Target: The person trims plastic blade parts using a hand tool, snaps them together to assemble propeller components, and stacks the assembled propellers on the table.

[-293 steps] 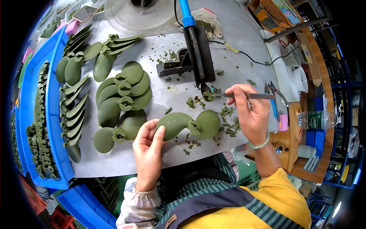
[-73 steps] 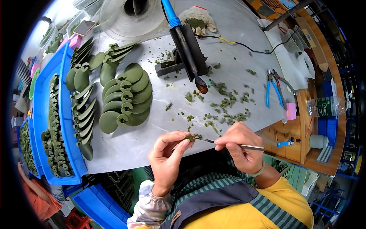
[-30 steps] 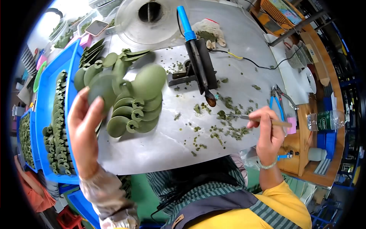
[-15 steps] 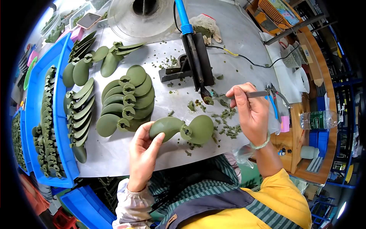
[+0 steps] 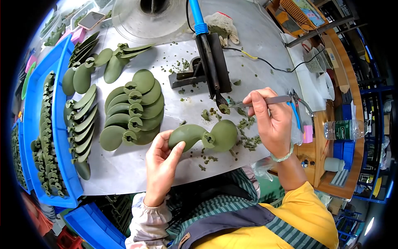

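Note:
Between the thumb and fingers of my left hand (image 5: 163, 168) is the left lobe of a green two-lobed leaf piece (image 5: 224, 135), held above the metal table. My right hand (image 5: 272, 120) pinches metal tweezers (image 5: 271, 100), whose tip reaches a small green bit (image 5: 224, 108) at the dark tip of the soldering iron (image 5: 212, 62). The iron has a blue handle and rests in a black stand (image 5: 186, 79). Left of my left hand lies an overlapping stack of similar leaf pieces (image 5: 134, 110).
A blue tray (image 5: 68, 166) of small green parts stands at the left. Leaf pieces (image 5: 83, 124) lie beside it. Green scraps (image 5: 248, 141) are scattered near my right hand. Pliers (image 5: 296, 108), a pink block (image 5: 307, 133), a bottle (image 5: 344, 130) and a stained glove (image 5: 222, 27) lie farther out.
My left hand left the stack and now holds a leaf piece at the table's front. My right hand has brought the tweezers up to the iron's tip, with a small green bit there.

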Motion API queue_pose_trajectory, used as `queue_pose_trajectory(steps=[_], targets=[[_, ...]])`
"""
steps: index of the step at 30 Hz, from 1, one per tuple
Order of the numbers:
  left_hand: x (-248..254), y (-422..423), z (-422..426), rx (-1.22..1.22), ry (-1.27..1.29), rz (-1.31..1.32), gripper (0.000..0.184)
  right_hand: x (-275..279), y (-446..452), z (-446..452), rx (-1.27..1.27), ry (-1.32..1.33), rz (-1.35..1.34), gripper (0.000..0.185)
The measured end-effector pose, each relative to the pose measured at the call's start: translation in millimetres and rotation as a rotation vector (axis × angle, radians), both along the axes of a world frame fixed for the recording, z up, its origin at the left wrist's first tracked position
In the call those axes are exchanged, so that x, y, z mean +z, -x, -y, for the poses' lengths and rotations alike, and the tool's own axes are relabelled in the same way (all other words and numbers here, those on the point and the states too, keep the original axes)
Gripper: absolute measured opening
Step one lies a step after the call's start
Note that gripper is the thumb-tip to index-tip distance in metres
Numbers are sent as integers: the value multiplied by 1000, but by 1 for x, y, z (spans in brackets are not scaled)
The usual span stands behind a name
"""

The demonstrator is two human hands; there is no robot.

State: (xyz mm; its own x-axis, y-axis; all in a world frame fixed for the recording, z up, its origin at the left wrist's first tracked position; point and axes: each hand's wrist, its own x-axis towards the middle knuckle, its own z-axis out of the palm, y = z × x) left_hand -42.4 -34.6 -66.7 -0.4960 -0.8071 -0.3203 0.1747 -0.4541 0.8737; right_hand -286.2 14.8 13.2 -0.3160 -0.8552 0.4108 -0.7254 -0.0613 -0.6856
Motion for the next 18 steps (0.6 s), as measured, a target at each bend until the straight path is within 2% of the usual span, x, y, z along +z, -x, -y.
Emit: queue_pose_trajectory(steps=[18], targets=[[-1, 1, 1, 3, -6, -12, 27, 3, -1, 3, 37, 4, -73, 10]])
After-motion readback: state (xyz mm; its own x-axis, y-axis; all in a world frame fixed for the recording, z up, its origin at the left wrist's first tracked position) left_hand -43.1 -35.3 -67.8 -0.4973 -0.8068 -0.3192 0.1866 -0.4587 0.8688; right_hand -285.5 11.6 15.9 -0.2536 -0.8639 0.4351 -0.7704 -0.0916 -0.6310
